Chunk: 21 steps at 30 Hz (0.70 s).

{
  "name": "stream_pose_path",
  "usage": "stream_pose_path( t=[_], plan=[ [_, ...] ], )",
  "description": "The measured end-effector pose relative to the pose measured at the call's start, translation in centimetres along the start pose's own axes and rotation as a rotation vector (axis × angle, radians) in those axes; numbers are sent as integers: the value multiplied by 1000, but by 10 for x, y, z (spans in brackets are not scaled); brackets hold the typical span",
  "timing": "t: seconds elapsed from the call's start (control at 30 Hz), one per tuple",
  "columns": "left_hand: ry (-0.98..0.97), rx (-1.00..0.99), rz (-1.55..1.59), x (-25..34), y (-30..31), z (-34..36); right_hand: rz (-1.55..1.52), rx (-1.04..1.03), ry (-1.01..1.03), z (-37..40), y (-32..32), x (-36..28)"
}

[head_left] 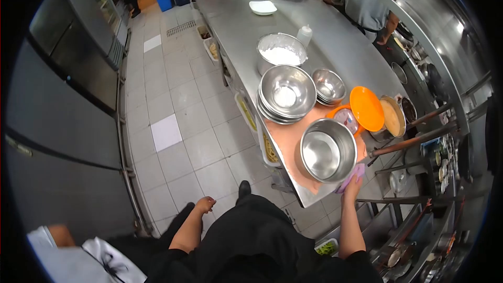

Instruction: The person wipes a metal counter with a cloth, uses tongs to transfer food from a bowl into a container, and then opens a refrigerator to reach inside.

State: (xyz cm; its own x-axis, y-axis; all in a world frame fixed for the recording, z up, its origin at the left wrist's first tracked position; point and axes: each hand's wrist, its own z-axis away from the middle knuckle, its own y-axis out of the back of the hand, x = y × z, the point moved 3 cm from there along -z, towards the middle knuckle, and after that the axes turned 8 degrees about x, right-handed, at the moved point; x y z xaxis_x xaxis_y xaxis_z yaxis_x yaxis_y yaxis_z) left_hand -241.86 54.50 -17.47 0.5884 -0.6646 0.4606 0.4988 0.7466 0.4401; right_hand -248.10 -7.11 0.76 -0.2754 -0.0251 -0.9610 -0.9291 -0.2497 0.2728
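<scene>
My right hand grips a purple cloth at the near right corner of the steel table. Just beside it stands a deep steel pot on an orange-pink cloth. My left hand hangs low over the floor, away from the table, its fingers curled with nothing visible in them. Behind the pot are a stack of large steel bowls and a stack of smaller bowls. An orange lid leans by an orange container right of them.
Farther back stand a pot of white powder, a squeeze bottle and a white dish. Fridges line the left. One person works across the table; another's sleeve shows at lower left.
</scene>
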Motion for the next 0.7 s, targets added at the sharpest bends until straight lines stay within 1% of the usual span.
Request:
stream_pose_path(
  t=[0.03, 0.1, 0.17, 0.23, 0.3, 0.33, 0.37, 0.4, 0.43, 0.5, 0.53, 0.57, 0.6, 0.63, 0.67, 0.7],
  plan=[
    [-15, -7, -18, 1, 14, -6, -6, 14, -15, 20, 2, -1],
    [-48, -16, -40, 9, 44, -16, -45, -28, 50, 54, 0, -13],
    [-30, 26, -63, 8, 80, -26, 238, -31, 49, 78, 8, 2],
    [48, -19, -83, 3, 107, -47, 205, -29, 176, 105, 10, 17],
    [173, -85, -174, -6, 128, -71, 382, -4, 200, 147, 15, 8],
    [157, -88, -174, -7, 138, -83, 439, -21, 167, 169, 15, -2],
    [111, -145, -217, -8, 147, -93, 494, -37, 133, 191, 14, -11],
    [65, -202, -261, -4, 158, -105, 478, -37, 126, 211, 14, -14],
    [50, -205, -262, 7, 166, -117, 463, -38, 119, 228, 11, -17],
    [92, -120, -126, 26, 186, -141, 511, -34, 110, 263, -8, -28],
    [61, -138, -111, 30, 197, -165, 560, -40, 93, 284, -18, -27],
    [43, -149, -123, 36, 211, -192, 558, -16, 91, 300, -27, -2],
    [-9, -111, -119, 45, 228, -218, 570, -139, -3, 308, -40, 48],
    [-60, -72, -113, 53, 245, -241, 578, -264, -96, 318, -55, 75],
    [-106, -37, -110, 58, 263, -257, 580, -244, -102, 331, -77, 60],
    [-115, -52, -124, 64, 284, -266, 647, -298, -83, 342, -114, 29]
  ],
)
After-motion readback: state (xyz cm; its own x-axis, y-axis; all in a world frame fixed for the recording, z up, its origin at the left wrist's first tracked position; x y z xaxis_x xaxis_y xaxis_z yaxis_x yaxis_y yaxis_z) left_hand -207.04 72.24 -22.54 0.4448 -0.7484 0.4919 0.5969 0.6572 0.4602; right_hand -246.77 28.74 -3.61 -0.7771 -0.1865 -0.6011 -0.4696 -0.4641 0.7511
